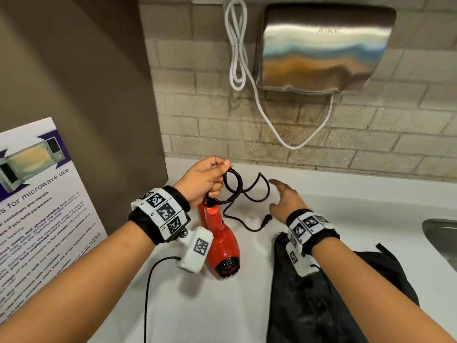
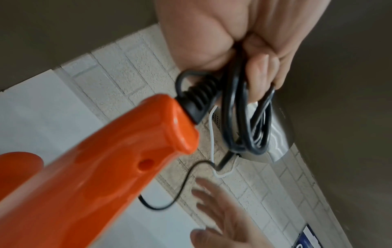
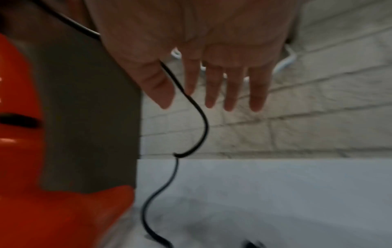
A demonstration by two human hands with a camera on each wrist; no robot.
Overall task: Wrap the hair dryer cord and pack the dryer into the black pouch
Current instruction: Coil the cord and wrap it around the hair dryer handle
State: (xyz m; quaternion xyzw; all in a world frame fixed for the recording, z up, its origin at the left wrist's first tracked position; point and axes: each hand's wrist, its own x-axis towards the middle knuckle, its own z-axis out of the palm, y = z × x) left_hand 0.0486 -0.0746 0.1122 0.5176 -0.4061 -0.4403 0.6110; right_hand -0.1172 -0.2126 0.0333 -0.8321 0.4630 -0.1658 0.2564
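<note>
The red hair dryer point(image 1: 221, 240) is the landmark here: it hangs above the white counter point(image 1: 346, 209) with its handle end up and its grilled barrel pointing down toward the person. Just above the handle end, the left hand point(image 1: 205, 179) is closed in a fist around several gathered loops of the dryer's black cord point(image 1: 235, 184); the left wrist view shows those loops point(image 2: 244, 114) running through the curled fingers point(image 2: 260, 75), right beside the ribbed strain relief at the tip of the handle point(image 2: 169, 130). From the loops the rest of the cord trails to the right of the dryer, dips onto the counter and ends in the plug point(image 1: 267, 217), which lies loose to the right of the handle. Beyond the plug, further right of the dryer, the right hand point(image 1: 286, 199) is spread with straight fingers and holds nothing; in the right wrist view a strand of cord point(image 3: 197, 117) passes in front of the fingers point(image 3: 256, 87), though whether it touches them cannot be told through the blur. The black pouch point(image 1: 321, 300) lies crumpled on the counter to the right of the dryer's barrel, under the right forearm. On the brick wall behind the dryer hangs a steel hand dryer point(image 1: 324, 48) with a white cable point(image 1: 237, 45), and a microwave notice point(image 1: 39, 206) leans to the dryer's left.
</note>
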